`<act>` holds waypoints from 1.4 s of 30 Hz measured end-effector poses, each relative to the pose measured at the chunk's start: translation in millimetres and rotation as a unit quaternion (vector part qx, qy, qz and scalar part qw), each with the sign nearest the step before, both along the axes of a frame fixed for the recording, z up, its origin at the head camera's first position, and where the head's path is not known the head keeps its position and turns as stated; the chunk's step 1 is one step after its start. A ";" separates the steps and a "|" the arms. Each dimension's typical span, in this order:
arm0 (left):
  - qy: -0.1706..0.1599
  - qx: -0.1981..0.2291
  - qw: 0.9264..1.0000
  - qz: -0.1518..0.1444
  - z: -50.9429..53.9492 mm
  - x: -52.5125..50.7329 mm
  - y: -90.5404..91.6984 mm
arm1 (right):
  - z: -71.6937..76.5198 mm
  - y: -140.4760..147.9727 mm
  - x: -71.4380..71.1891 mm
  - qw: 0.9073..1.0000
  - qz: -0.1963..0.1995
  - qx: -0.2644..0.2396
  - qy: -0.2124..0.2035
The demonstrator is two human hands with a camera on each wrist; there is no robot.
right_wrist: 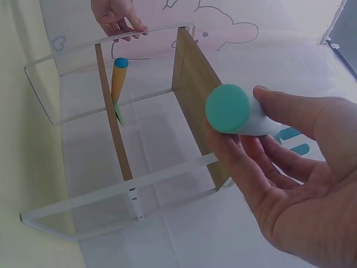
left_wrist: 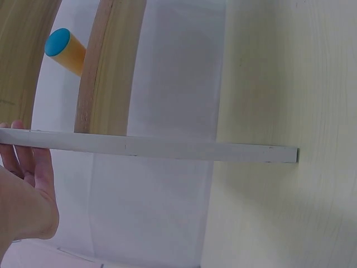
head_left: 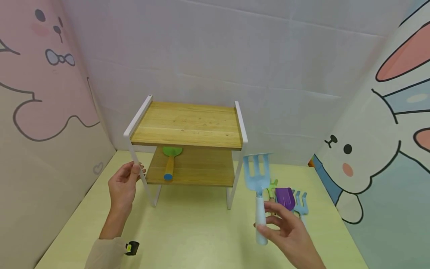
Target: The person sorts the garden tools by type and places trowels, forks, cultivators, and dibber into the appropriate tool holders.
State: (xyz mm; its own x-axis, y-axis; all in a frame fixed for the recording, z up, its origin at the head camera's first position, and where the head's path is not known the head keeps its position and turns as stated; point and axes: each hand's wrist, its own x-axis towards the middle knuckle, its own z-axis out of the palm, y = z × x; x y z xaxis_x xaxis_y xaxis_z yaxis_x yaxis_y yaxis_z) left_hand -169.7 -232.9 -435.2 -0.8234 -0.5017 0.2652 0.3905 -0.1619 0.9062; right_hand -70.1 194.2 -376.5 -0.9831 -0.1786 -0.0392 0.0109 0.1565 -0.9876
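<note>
A two-tier shelf with wooden boards (head_left: 188, 125) and a white frame stands on the table. My left hand (head_left: 124, 183) grips its left front leg (left_wrist: 167, 147), fingers passing behind it. In my right hand (head_left: 287, 229) is a light blue garden hand fork (head_left: 256, 181), pinched by its pale handle with the tines up, in front of the shelf's right side. The right wrist view shows the fork's turquoise handle end (right_wrist: 227, 108). A green trowel with an orange handle (head_left: 169, 166) lies on the lower board, its blade partly hidden under the top board.
On the table to the right lie a purple scoop (head_left: 285, 198), a light blue fork (head_left: 301, 204) and a green tool (head_left: 272, 186), partly behind my right hand. Fabric walls with cartoon animals enclose the table. A small black object (head_left: 132, 248) is by my left sleeve.
</note>
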 end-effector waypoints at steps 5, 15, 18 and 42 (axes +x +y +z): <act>-0.011 0.007 1.000 0.002 0.2 0.6 1.0 | 5.8 -5.4 -0.6 0.998 0.039 -0.003 0.043; -0.004 0.011 1.000 -0.003 0.9 0.6 2.2 | 14.3 -19.9 -4.8 0.990 0.076 0.008 0.119; -0.004 0.014 1.000 -0.002 1.3 0.9 2.1 | 19.7 -25.3 -6.6 0.989 0.074 0.015 0.128; -0.008 0.025 1.000 0.003 1.9 0.0 1.7 | 50.2 -60.3 -46.0 0.987 0.137 -0.024 0.079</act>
State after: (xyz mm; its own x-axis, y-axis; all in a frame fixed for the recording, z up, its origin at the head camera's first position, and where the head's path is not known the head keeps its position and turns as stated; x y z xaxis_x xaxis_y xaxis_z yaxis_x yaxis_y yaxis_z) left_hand -169.7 -231.3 -433.3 -0.8240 -0.5191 0.2270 0.3776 -0.2046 0.9031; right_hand -116.1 133.9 -326.3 -0.8913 -0.4360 0.1247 -0.1791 0.0856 -0.9801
